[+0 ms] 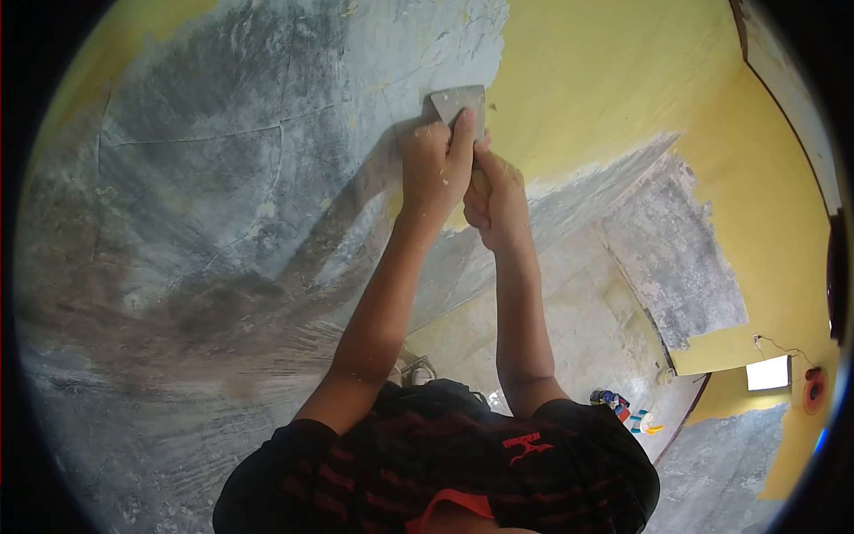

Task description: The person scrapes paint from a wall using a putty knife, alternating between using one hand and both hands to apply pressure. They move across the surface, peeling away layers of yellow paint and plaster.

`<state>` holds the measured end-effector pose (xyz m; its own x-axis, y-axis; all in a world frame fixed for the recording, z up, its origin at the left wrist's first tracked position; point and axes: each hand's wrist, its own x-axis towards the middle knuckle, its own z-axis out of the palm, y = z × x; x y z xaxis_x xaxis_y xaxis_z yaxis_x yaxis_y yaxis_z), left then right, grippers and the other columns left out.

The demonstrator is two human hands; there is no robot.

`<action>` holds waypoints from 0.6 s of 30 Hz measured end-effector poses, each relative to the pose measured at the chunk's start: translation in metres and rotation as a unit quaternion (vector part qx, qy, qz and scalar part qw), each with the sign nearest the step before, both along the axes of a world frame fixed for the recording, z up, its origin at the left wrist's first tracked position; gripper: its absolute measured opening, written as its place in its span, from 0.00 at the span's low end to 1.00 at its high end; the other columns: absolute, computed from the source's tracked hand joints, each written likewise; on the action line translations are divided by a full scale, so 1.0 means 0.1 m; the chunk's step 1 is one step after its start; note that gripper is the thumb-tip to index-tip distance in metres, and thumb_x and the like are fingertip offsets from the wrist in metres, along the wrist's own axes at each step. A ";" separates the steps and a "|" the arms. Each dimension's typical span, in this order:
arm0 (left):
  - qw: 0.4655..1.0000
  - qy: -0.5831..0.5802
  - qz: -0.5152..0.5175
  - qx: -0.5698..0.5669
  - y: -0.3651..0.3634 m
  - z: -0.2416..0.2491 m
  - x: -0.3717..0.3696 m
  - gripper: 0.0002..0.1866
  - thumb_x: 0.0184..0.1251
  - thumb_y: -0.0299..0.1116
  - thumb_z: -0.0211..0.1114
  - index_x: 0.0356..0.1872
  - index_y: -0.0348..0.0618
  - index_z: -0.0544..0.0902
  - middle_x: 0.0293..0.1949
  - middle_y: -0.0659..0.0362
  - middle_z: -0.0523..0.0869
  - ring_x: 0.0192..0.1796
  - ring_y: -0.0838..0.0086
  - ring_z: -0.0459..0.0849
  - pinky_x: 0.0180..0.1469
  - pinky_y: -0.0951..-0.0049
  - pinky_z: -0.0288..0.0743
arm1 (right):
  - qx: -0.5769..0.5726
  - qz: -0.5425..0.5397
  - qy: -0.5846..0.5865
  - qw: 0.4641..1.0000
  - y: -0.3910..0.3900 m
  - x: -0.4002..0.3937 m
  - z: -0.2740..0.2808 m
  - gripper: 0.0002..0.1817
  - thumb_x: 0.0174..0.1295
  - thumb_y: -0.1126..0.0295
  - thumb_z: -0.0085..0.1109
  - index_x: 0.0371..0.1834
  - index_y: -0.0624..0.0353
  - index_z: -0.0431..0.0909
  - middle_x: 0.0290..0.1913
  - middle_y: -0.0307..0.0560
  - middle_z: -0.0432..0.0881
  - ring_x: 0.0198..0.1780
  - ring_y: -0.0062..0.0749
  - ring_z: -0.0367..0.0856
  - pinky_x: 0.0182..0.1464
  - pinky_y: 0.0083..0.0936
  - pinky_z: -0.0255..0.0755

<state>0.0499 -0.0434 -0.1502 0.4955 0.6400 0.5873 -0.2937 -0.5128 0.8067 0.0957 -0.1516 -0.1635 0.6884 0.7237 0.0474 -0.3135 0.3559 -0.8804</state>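
A flat metal scraper [455, 100] with a wide, stained blade lies against the wall, its broad edge at the border between bare grey plaster and yellow paint [587, 80]. My left hand [434, 169] is closed at the blade's near side, with a finger or thumb pressed along the blade. Just to the right, my right hand [500, 196] wraps its fingers round the handle, which is mostly hidden. Pale specks of dust or paint dot my left hand and forearm. A small dark paint flake [493, 106] shows beside the blade.
Scraped grey wall [213, 169] spreads to the left. The floor [569, 311] lies below, littered with debris. Several colourful items [627, 411] stand on the floor at lower right. Another partly stripped wall [680, 249] is on the right, with a wire and a round reddish object [814, 390] beyond.
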 end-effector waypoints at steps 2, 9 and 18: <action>0.999 -0.035 -0.024 -0.034 -0.02 0.00 0.01 0.32 0.85 0.44 0.62 0.20 0.28 0.83 0.20 0.43 0.87 0.20 0.58 0.87 0.26 0.58 0.74 | 0.008 0.006 -0.002 1.000 -0.03 0.01 0.05 0.20 0.85 0.55 0.55 0.32 0.54 0.78 0.15 0.26 0.61 0.13 0.12 0.56 0.13 0.18 0.44; 0.996 0.003 -0.020 -0.085 -0.06 -0.43 -0.09 0.33 0.86 0.46 0.62 0.19 0.30 0.82 0.14 0.56 0.80 0.18 0.78 0.75 0.23 0.64 0.67 | -0.032 -0.001 -0.012 0.999 -0.06 -0.10 -0.33 0.21 0.85 0.56 0.55 0.32 0.55 0.77 0.16 0.25 0.60 0.14 0.12 0.55 0.14 0.18 0.44; 0.990 -0.025 -0.034 -0.137 -0.17 -0.26 -0.16 0.32 0.86 0.44 0.64 0.18 0.29 0.80 0.12 0.61 0.76 0.19 0.82 0.72 0.22 0.68 0.65 | -0.045 -0.009 -0.041 0.998 -0.09 -0.11 -0.28 0.22 0.85 0.56 0.56 0.31 0.55 0.77 0.16 0.25 0.61 0.14 0.12 0.54 0.14 0.19 0.45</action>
<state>0.0343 -0.0608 -0.1759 0.5184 0.7446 0.4205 -0.3626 -0.2540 0.8967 0.0844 -0.1602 -0.1911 0.6984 0.7146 0.0396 -0.2330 0.2793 -0.9315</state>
